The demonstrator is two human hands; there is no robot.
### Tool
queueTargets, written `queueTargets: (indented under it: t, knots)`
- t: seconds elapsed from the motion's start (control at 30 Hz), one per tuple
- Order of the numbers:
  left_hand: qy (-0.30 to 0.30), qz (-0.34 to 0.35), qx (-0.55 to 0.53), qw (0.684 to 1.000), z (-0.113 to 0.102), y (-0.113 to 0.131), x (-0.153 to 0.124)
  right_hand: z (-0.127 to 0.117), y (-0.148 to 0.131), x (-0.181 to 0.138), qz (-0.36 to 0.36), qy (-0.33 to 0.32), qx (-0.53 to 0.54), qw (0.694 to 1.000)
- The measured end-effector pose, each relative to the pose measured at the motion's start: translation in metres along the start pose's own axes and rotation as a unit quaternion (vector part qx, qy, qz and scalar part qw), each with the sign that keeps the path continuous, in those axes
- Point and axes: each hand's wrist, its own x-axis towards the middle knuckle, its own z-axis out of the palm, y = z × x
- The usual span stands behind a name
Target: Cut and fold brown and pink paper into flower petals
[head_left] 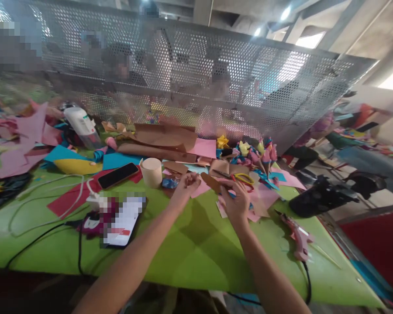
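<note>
My right hand is closed on a small brown paper piece, whose pointed end tilts up toward my other hand. Just left of it, my left hand is pinched shut; whatever lies between its fingertips is too small to make out. Behind my right hand lie scissors with yellow and red handles, partly covered by the fingers. Pink paper scraps spread beside that hand. A roll of cream tape stands to the left of my left hand.
A pink glue gun lies at right near a black tumbler. Two phones, one dark and one lit, lie at left among cables. Folded paper flowers and brown paper sit before a perforated metal screen.
</note>
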Motion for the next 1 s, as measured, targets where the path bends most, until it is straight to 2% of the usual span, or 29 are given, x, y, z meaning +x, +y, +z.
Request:
queueTargets:
  t: [0.07,0.13,0.2,0.27,0.33,0.4,0.5,0.6,0.73,0.87,1.0]
  knots:
    - [-0.052,-0.051,-0.032,0.997,0.005,-0.005,-0.011,-0.003,-0.001,-0.003,-0.062,0.018,-0.073,0.995]
    - [-0.104,-0.100,-0.099,0.985,0.009,-0.008,-0.019,-0.001,-0.004,-0.007,-0.107,-0.010,-0.106,0.989]
    - [-0.105,-0.117,-0.167,0.973,0.012,-0.009,-0.021,0.002,-0.009,-0.012,-0.140,-0.077,-0.105,0.982]
    - [-0.072,-0.116,-0.196,0.971,0.010,-0.009,-0.018,0.004,-0.015,-0.015,-0.152,-0.148,-0.081,0.974]
    - [-0.041,-0.117,-0.179,0.976,0.006,-0.007,-0.012,0.002,-0.020,-0.015,-0.129,-0.177,-0.040,0.975]
    - [-0.027,-0.121,-0.143,0.982,0.002,-0.004,-0.008,-0.002,-0.020,-0.012,-0.082,-0.146,0.011,0.986]
    - [-0.029,-0.129,-0.111,0.985,-0.001,0.000,-0.007,-0.006,-0.013,-0.005,-0.001,-0.096,0.075,0.993]
    - [-0.052,-0.112,-0.094,0.988,0.000,0.003,-0.009,-0.003,-0.004,-0.002,0.056,-0.131,0.122,0.982]
    - [-0.074,-0.066,-0.084,0.991,-0.002,0.003,-0.008,-0.001,-0.003,-0.004,0.067,-0.184,0.151,0.969]
    - [-0.078,-0.059,-0.098,0.990,-0.005,0.000,-0.004,-0.007,-0.009,-0.004,0.085,-0.240,0.183,0.950]
    - [-0.071,-0.054,-0.085,0.992,-0.007,-0.005,-0.003,-0.008,-0.012,-0.002,0.043,-0.243,0.151,0.957]
